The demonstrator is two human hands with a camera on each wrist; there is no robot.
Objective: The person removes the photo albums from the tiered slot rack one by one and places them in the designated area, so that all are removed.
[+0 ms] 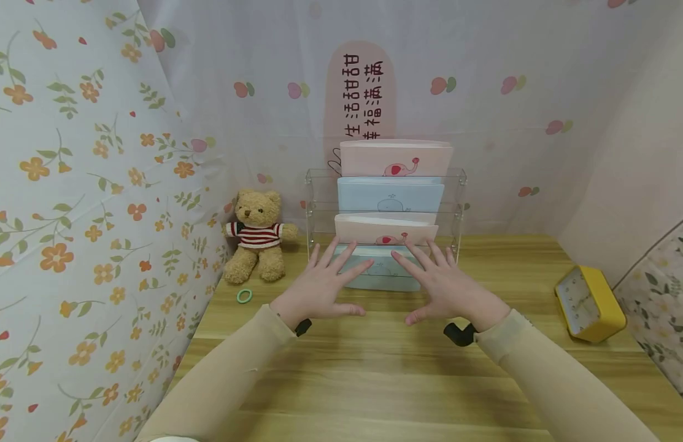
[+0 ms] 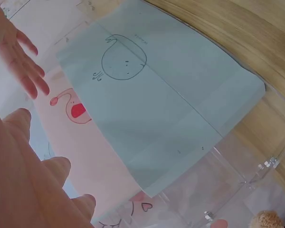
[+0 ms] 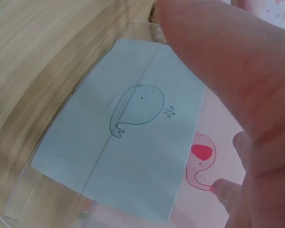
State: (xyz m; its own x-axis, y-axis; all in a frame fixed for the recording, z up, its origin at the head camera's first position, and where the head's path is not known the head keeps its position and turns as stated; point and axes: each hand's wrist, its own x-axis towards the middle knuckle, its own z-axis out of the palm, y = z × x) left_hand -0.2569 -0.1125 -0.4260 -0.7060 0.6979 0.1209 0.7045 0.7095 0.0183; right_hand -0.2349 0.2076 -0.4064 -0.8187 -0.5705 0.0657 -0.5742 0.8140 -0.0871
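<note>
- Head view: both hands hover flat with fingers spread, holding nothing, over the front blue folder [image 1: 381,274], which stands in the lowest tier of the clear acrylic rack [image 1: 459,209] on the wooden table [image 1: 374,368]; the left hand [image 1: 319,287] and right hand [image 1: 446,287] sit near its top edge. The wall sign [image 1: 363,98] bears Chinese characters

- Left wrist view: the blue folder [image 2: 156,109] looks thin, light and bendy, printed with a whale outline; its upper edge seems the best hold

- Right wrist view: tiny lettering beside the whale [image 3: 137,110] is unreadable; the pink folder [image 3: 204,166] behind shows an elephant
</note>
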